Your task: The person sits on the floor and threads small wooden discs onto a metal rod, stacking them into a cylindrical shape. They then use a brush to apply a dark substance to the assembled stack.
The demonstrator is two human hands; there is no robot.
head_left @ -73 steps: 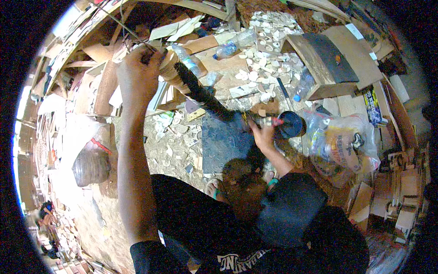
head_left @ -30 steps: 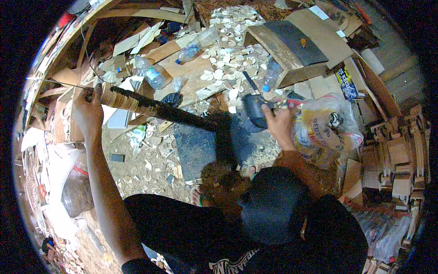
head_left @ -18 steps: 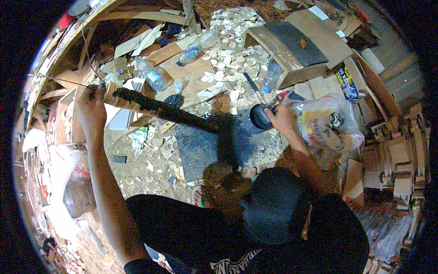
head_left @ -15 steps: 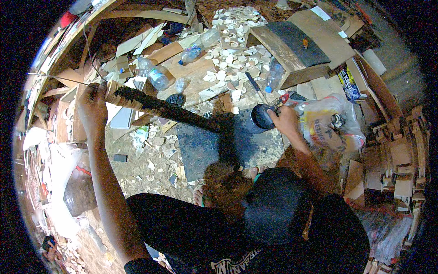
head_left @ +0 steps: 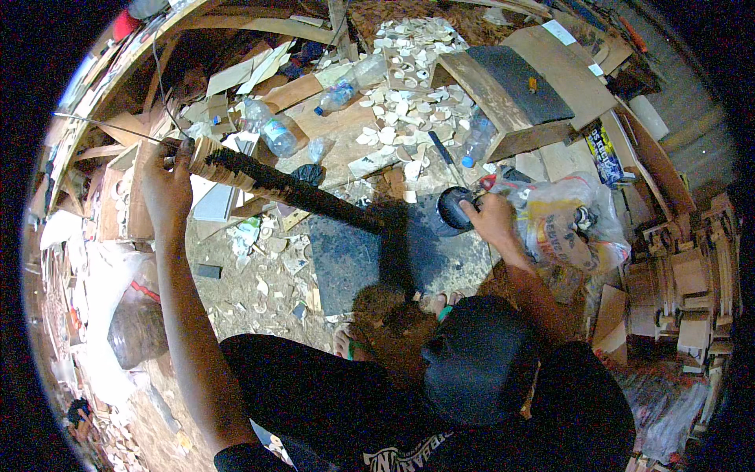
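My left hand point(head_left: 167, 182), raised at the left, is closed around a thin metal rod point(head_left: 102, 124) at the upper end of a long stack. The stack of round, pale wooden pieces point(head_left: 287, 189) slants down toward the middle. Much of its surface is coated black, while bare wood shows near my left fingers. Its lower end is lost in dark shadow. My right hand point(head_left: 495, 220) grips the rim of a round black container point(head_left: 451, 211), held tilted over a dark-stained board point(head_left: 338, 263). The contents of the container are too dark to make out.
Pale wood offcuts point(head_left: 421, 110) lie heaped beyond the board. Plastic bottles point(head_left: 277, 135) lie near them. A wooden box with a black pad point(head_left: 519, 82) stands at the far right. Beside my right forearm sits a clear plastic bag point(head_left: 566, 236). A brush-like tool point(head_left: 443, 148) lies beyond the container.
The whole view has shifted slightly right and down. Both hands keep their hold, on the rod and the container, with little visible movement.
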